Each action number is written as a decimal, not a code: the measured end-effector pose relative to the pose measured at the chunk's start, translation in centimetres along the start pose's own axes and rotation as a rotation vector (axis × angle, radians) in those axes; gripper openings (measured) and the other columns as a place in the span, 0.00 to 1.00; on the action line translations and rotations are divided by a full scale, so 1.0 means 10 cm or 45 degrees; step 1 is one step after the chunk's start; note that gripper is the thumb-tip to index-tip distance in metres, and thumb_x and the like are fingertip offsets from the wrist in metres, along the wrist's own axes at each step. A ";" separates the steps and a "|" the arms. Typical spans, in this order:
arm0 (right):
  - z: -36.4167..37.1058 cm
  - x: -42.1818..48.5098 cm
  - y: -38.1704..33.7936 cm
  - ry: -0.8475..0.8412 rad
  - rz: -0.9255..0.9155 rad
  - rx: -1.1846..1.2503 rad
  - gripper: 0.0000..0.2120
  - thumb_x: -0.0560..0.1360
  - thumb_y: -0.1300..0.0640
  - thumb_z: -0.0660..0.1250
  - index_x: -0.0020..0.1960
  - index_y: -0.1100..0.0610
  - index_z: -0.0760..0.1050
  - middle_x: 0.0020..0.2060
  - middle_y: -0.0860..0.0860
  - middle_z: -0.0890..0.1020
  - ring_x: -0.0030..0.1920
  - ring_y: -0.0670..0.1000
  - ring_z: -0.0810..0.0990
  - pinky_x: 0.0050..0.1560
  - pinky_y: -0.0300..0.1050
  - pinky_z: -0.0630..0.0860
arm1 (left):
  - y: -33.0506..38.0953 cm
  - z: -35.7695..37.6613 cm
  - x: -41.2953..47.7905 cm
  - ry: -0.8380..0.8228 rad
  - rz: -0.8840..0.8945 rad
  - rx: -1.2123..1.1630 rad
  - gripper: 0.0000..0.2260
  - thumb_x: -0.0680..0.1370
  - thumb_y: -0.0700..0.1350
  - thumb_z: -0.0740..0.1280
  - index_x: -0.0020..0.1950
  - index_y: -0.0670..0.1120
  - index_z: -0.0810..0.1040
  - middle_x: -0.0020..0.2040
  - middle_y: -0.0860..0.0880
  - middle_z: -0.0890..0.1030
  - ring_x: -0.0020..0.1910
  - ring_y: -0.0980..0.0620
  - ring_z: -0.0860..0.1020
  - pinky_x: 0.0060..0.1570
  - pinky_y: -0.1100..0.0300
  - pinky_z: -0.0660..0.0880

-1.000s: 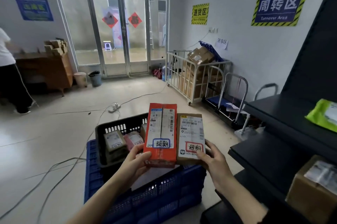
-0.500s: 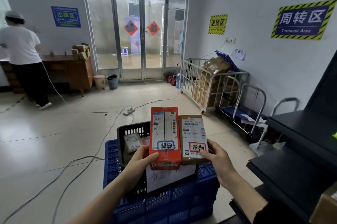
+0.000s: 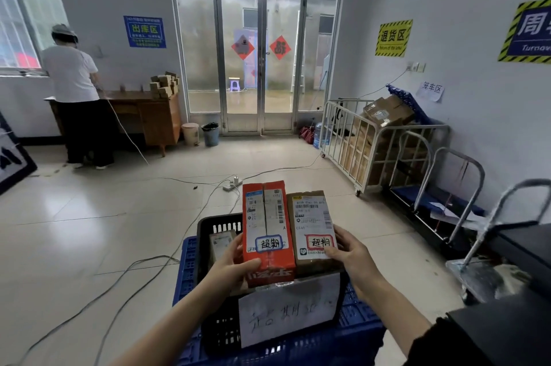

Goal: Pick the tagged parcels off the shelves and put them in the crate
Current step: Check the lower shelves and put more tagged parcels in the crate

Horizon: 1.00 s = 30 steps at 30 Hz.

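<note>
A red parcel [image 3: 267,231] and a brown parcel [image 3: 313,228] are held upright, side by side and touching, just above the black crate [image 3: 215,224]. A handwritten tag is borne near the lower end of each. The red parcel is gripped by the left hand [image 3: 229,267], thumb laid across its front. The brown parcel is gripped by the right hand [image 3: 351,255], thumb on its label. A smaller parcel [image 3: 220,243] is seen inside the black crate, which is nested in a blue crate [image 3: 185,276] and fronted by a handwritten paper sheet [image 3: 289,306]. Beyond, a power strip [image 3: 231,185] and cables are spread on the tiled floor. A cage trolley [image 3: 372,145] loaded with cartons is parked by the right wall. At far left, a person in a white shirt [image 3: 71,76] is seen at a wooden counter [image 3: 149,115].
</note>
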State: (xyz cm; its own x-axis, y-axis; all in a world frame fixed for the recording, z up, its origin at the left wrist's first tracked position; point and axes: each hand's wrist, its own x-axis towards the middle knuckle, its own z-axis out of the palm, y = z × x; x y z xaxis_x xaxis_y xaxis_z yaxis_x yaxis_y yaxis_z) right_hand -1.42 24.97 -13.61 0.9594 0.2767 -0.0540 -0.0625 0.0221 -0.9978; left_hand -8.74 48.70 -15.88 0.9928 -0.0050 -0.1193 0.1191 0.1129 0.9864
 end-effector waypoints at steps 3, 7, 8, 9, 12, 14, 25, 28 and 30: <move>-0.11 0.39 -0.05 -0.032 0.030 -0.015 0.19 0.75 0.66 0.64 0.61 0.48 0.73 0.53 0.55 0.82 0.54 0.57 0.81 0.58 0.59 0.77 | 0.10 0.07 0.30 0.055 -0.019 -0.056 0.28 0.74 0.39 0.69 0.68 0.54 0.62 0.62 0.44 0.75 0.54 0.45 0.80 0.41 0.58 0.80; -0.21 0.86 -0.13 -0.088 0.025 -0.022 0.18 0.75 0.67 0.63 0.54 0.45 0.74 0.52 0.56 0.82 0.54 0.58 0.81 0.58 0.58 0.77 | 0.19 0.13 0.68 0.141 0.000 -0.030 0.29 0.72 0.40 0.70 0.67 0.55 0.62 0.61 0.44 0.76 0.54 0.46 0.80 0.44 0.57 0.80; -0.23 0.95 -0.12 -0.099 0.026 -0.029 0.17 0.75 0.68 0.63 0.54 0.46 0.73 0.52 0.56 0.82 0.54 0.58 0.81 0.57 0.56 0.78 | 0.18 0.13 0.75 0.154 0.001 -0.024 0.31 0.70 0.42 0.71 0.68 0.55 0.62 0.61 0.44 0.76 0.55 0.46 0.80 0.46 0.56 0.80; -0.25 1.03 -0.09 -0.109 0.037 -0.040 0.17 0.75 0.68 0.62 0.55 0.47 0.73 0.52 0.56 0.82 0.54 0.57 0.81 0.56 0.55 0.78 | 0.16 0.12 0.82 0.164 -0.007 -0.022 0.32 0.68 0.43 0.71 0.69 0.54 0.62 0.61 0.44 0.76 0.56 0.46 0.80 0.47 0.56 0.80; -0.30 1.26 0.02 -0.127 0.080 -0.071 0.20 0.75 0.67 0.63 0.64 0.52 0.71 0.53 0.56 0.81 0.55 0.56 0.81 0.55 0.53 0.79 | 0.06 0.10 1.02 0.177 -0.036 -0.054 0.30 0.68 0.44 0.73 0.66 0.54 0.64 0.61 0.44 0.77 0.56 0.46 0.80 0.47 0.56 0.80; -0.32 1.42 0.11 -0.144 0.100 -0.097 0.21 0.75 0.68 0.63 0.66 0.53 0.70 0.53 0.55 0.82 0.55 0.56 0.81 0.56 0.53 0.79 | -0.01 0.07 1.14 0.186 -0.065 -0.070 0.28 0.70 0.42 0.72 0.66 0.53 0.64 0.61 0.43 0.76 0.56 0.45 0.80 0.46 0.56 0.80; -0.16 2.14 0.67 -0.183 0.279 -0.199 0.20 0.74 0.69 0.64 0.61 0.49 0.71 0.48 0.47 0.82 0.54 0.51 0.80 0.60 0.51 0.75 | -0.50 -0.34 1.79 0.217 -0.326 -0.119 0.22 0.75 0.32 0.65 0.64 0.50 0.66 0.57 0.44 0.77 0.52 0.46 0.79 0.38 0.60 0.80; -0.06 2.35 0.89 -0.189 0.359 -0.240 0.22 0.74 0.69 0.64 0.63 0.50 0.70 0.49 0.48 0.82 0.55 0.51 0.80 0.64 0.54 0.72 | -0.74 -0.57 2.00 0.232 -0.425 -0.063 0.26 0.74 0.33 0.68 0.69 0.46 0.64 0.59 0.44 0.77 0.57 0.45 0.79 0.56 0.50 0.78; 0.02 2.49 1.04 -0.181 0.407 -0.261 0.21 0.74 0.69 0.64 0.63 0.50 0.71 0.49 0.49 0.83 0.54 0.51 0.80 0.64 0.54 0.73 | -0.86 -0.71 2.12 0.239 -0.493 -0.014 0.28 0.73 0.34 0.69 0.71 0.44 0.63 0.60 0.43 0.78 0.58 0.45 0.78 0.62 0.46 0.74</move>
State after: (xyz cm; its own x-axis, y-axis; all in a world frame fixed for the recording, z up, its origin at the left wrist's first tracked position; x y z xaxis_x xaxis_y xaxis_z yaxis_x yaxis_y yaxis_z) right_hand 21.82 32.27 -25.33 0.8520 0.3689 -0.3715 -0.2821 -0.2745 -0.9193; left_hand 11.24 54.68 -27.67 0.8559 0.1317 -0.5001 0.4817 0.1487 0.8636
